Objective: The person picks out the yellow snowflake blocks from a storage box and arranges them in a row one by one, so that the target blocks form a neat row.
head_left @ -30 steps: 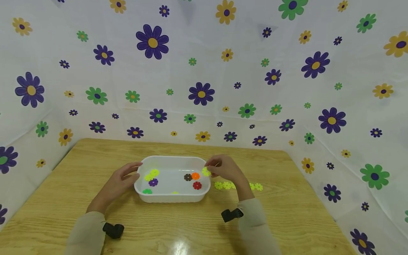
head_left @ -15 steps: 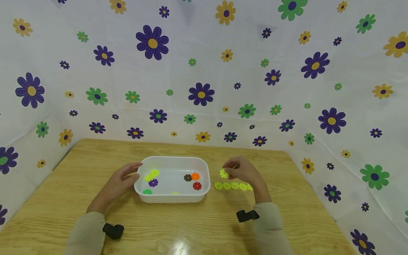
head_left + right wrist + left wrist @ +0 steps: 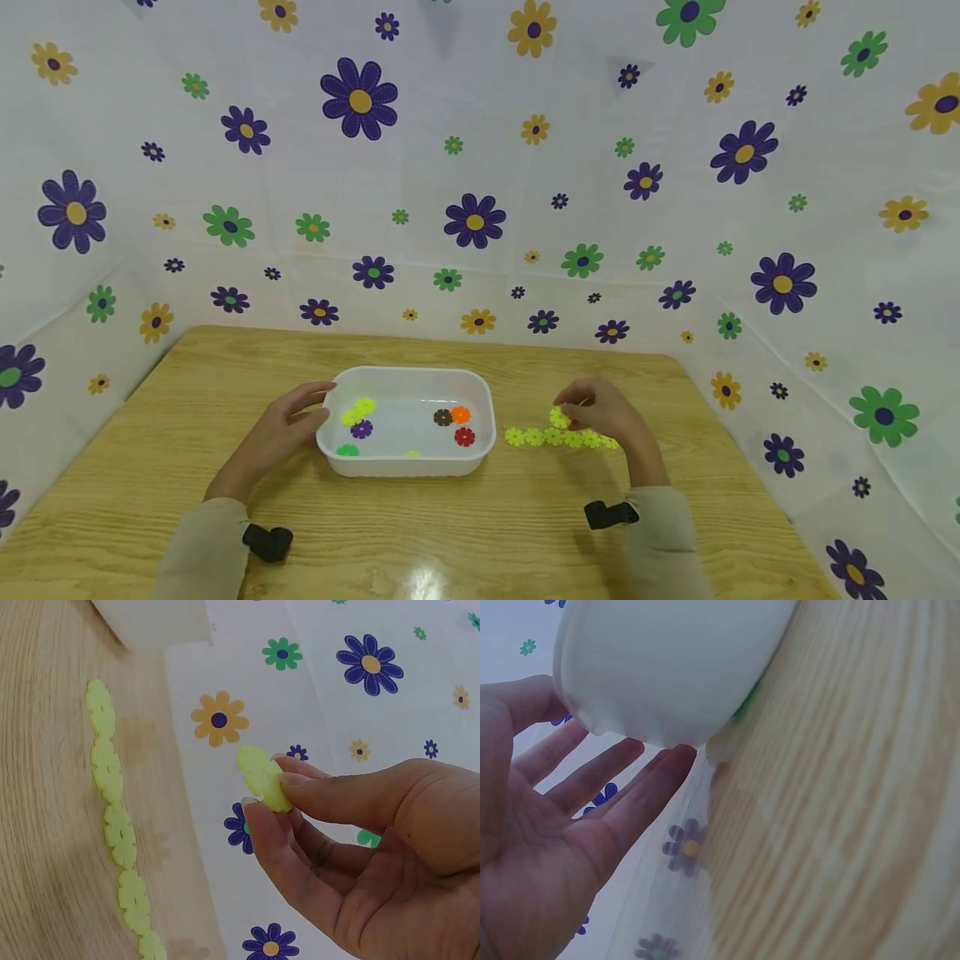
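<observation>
Right hand: fingers pinch one yellow disc by its edge, raised off the desk, just on the far side of the yellow row. The row runs left to right, right of the white tray. Left hand: fingers spread, touching the tray's left end, not clenched.

Risks (judged):
- Disc slips or spins: grip is only on a small, thin edge.
- Row gets knocked crooked: right hand overhangs its right part; a low wrist or finger could drag the pieces.
- Row's right end is partly blocked by the hand in the head view; a misplacement could result.
- Tray shoved right into the row if the left hand pushes; its near-left end lies close.
</observation>
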Demonstrator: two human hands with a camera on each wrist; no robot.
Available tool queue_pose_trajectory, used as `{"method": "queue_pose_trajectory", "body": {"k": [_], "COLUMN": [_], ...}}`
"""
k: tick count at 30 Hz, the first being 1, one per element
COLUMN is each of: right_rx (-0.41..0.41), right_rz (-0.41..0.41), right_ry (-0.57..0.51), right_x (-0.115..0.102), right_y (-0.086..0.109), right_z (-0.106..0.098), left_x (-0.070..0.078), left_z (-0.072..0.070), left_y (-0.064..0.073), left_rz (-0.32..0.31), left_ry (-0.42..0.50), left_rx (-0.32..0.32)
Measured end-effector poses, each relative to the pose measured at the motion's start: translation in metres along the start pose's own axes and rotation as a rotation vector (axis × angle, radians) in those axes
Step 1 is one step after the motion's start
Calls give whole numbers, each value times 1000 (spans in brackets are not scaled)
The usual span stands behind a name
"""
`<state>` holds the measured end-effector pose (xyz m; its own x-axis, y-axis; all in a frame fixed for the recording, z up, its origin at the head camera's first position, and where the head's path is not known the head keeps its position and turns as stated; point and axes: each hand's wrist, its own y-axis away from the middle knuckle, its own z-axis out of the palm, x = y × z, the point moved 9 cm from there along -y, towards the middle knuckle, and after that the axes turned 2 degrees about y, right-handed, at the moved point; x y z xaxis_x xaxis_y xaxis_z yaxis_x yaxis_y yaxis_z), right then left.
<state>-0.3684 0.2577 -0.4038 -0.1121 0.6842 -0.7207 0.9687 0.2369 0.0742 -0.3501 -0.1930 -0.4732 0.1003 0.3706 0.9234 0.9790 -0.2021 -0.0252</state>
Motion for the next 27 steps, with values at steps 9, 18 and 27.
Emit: {"method": "queue_pose_trajectory", "body": {"k": [9, 18, 27], "right_rx": [19, 53, 85], "right_rz": [17, 54, 113], "right_ry": [-7, 6, 5], "right_x": [13, 25, 41], "right_y": [7, 13, 18], "right_z": [-8, -21, -32], "left_x": [-1, -1, 1], "left_z": [0, 0, -1], "left_y": [0, 0, 1], "left_rz": [-8, -14, -12], "left_ry": [-2, -1, 3], "left_rx": [-2, 1, 1]}}
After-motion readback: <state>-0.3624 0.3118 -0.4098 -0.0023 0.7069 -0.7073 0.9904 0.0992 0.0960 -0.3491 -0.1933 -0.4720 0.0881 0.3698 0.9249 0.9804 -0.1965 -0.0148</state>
